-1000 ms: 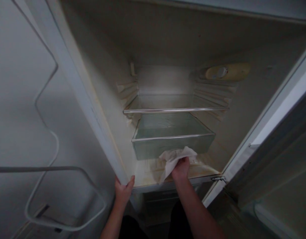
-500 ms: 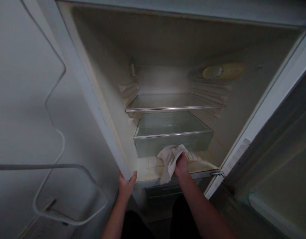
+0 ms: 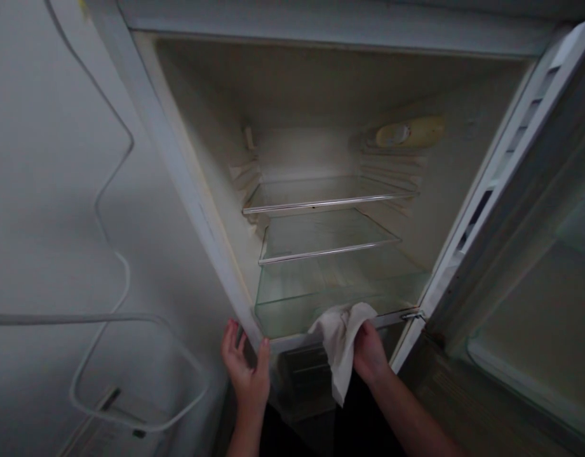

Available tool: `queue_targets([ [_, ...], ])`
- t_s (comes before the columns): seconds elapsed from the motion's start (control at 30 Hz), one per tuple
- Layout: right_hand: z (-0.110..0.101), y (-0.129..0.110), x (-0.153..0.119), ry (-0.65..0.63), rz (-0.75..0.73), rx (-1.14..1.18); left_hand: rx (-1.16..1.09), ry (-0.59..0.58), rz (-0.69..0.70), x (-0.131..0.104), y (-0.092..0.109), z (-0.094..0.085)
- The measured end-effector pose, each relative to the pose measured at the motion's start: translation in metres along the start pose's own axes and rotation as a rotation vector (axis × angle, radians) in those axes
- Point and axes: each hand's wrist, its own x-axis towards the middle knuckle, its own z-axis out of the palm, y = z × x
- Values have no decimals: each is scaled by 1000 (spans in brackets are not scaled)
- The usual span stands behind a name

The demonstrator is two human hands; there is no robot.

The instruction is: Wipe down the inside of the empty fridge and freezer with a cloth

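Observation:
My right hand is closed on a white cloth, which hangs down over the fridge's front sill. Behind the cloth, a clear greenish drawer sits pulled forward to the front edge; whether the fingers touch it is hidden. Beside the lower left corner of the fridge frame is my left hand, its fingers spread and holding nothing. The fridge interior has a glass shelf and a lower glass shelf above the drawer.
The open fridge door stands to the right, with a hinge at the lower corner. A yellowed lamp housing is on the inner right wall. A white cable loops at the left. Below is a dark compartment.
The clear drawer has slid forward from under the lower shelf. My right hand and the cloth moved toward me and slightly right. My left hand's fingers have spread beside the frame.

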Motion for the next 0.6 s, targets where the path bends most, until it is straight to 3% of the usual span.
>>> queue_targets([
  [0.2,-9,4,-46,169,7,0,78,-203,140,14,31,-18],
  [0.4,-3,4,-85,250,104,-22,39,-338,249,12,52,-16],
  [0.47,6,5,-100,211,219,-64,9,-351,223,11,55,-14],
  [0.6,30,-7,-128,-60,602,-159,16,-346,199,7,59,-17],
])
